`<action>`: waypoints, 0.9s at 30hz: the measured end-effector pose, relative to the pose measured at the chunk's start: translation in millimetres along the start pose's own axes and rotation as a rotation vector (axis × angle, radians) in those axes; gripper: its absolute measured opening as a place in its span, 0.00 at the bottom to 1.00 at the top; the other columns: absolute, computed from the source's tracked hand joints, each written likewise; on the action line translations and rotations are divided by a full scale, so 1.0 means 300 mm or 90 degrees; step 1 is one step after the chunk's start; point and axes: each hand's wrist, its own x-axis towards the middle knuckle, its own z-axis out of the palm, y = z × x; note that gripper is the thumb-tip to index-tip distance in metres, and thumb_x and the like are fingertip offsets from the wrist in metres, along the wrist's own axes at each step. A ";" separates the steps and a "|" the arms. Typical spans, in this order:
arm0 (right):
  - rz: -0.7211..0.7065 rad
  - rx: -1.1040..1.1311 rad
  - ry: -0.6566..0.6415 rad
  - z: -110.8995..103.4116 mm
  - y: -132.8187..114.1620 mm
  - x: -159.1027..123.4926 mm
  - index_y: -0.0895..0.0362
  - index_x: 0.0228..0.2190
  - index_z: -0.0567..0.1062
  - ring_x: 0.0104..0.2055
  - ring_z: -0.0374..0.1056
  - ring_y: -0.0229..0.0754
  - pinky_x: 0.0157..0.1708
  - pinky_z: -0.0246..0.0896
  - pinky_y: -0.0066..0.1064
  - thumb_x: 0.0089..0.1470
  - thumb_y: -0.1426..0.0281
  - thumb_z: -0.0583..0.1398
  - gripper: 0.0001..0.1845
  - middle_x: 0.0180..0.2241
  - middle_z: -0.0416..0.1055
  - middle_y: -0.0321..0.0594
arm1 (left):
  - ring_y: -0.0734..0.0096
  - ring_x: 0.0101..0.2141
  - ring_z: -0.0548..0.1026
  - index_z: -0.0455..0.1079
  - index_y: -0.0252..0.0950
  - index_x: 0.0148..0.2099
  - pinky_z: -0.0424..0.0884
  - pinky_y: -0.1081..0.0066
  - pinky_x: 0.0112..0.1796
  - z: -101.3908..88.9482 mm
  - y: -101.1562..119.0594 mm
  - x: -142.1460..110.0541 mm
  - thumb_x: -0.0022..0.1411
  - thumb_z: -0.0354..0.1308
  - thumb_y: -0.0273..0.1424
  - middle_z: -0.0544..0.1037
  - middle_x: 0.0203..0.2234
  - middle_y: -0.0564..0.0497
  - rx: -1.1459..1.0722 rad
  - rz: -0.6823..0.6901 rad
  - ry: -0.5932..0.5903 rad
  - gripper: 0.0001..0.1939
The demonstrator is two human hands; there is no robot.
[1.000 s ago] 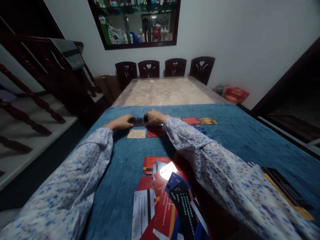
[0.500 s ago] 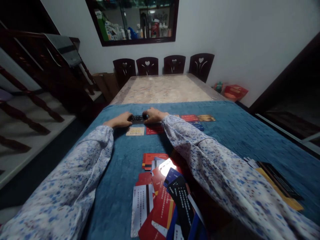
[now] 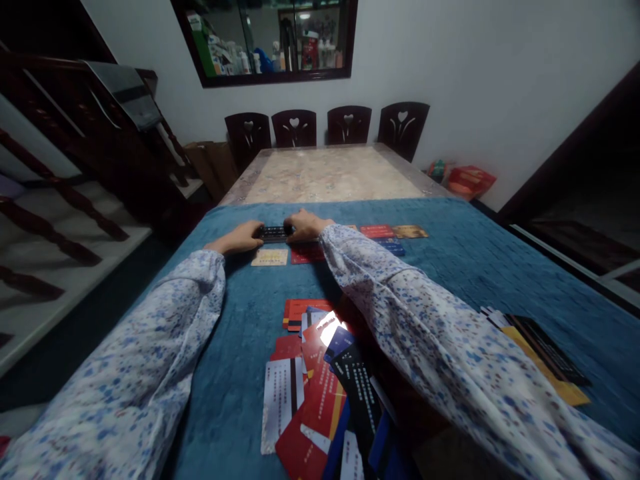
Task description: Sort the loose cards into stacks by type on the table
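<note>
A black card point(image 3: 274, 234) with pale print lies at the left end of the far row of cards, flat or nearly flat on the blue cloth. My left hand point(image 3: 239, 238) grips its left edge with bent fingers. At its right edge, my right hand point(image 3: 304, 227) has thumb and fingers closed on it, and the fingertips are partly hidden. Just nearer to me lie a cream card point(image 3: 269, 257) and a red card point(image 3: 307, 254), the latter partly under my right forearm. Farther right are another red card point(image 3: 377, 231), a gold card point(image 3: 410, 231) and a blue card point(image 3: 392, 247).
A loose heap of mixed cards point(image 3: 320, 393) spreads over the near middle of the blue cloth point(image 3: 225, 387). More black and yellow cards point(image 3: 545, 350) lie right of my right sleeve. Beyond the cloth is the bare tabletop point(image 3: 320, 173), with chairs point(image 3: 295, 128) behind it.
Both hands stay at the black card's two ends, with almost no motion. The whole view has shifted slightly, so the cards appear a little higher.
</note>
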 end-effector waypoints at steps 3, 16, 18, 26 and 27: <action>0.006 -0.016 0.009 0.002 -0.005 -0.003 0.54 0.58 0.76 0.64 0.62 0.60 0.53 0.65 0.41 0.57 0.60 0.67 0.28 0.59 0.74 0.50 | 0.49 0.60 0.73 0.67 0.32 0.64 0.67 0.60 0.62 0.004 -0.002 -0.005 0.52 0.58 0.34 0.74 0.61 0.39 0.009 -0.009 -0.001 0.36; -0.014 -0.016 0.095 -0.021 0.033 -0.089 0.55 0.60 0.73 0.63 0.61 0.60 0.54 0.61 0.44 0.60 0.62 0.64 0.28 0.61 0.71 0.51 | 0.48 0.56 0.73 0.67 0.34 0.61 0.68 0.54 0.60 0.031 0.005 -0.051 0.55 0.58 0.34 0.75 0.53 0.41 0.031 0.012 0.061 0.30; -0.017 -0.011 0.098 -0.024 0.039 -0.111 0.55 0.60 0.74 0.62 0.61 0.59 0.53 0.60 0.43 0.61 0.63 0.64 0.27 0.59 0.73 0.51 | 0.50 0.54 0.73 0.67 0.34 0.61 0.68 0.56 0.59 0.031 0.017 -0.066 0.56 0.58 0.34 0.74 0.53 0.41 0.026 0.007 0.081 0.30; -0.014 -0.010 0.116 -0.035 0.053 -0.204 0.55 0.54 0.77 0.58 0.64 0.53 0.49 0.56 0.37 0.64 0.63 0.62 0.19 0.53 0.76 0.47 | 0.52 0.52 0.71 0.70 0.31 0.56 0.68 0.53 0.56 0.029 0.110 -0.129 0.64 0.52 0.32 0.72 0.50 0.38 0.061 0.053 0.181 0.20; -0.012 -0.014 0.116 -0.036 0.052 -0.218 0.54 0.53 0.78 0.58 0.64 0.53 0.48 0.56 0.36 0.64 0.64 0.62 0.18 0.53 0.77 0.46 | 0.52 0.51 0.71 0.71 0.32 0.54 0.68 0.54 0.56 0.031 0.124 -0.133 0.64 0.52 0.31 0.73 0.49 0.39 0.056 0.067 0.190 0.18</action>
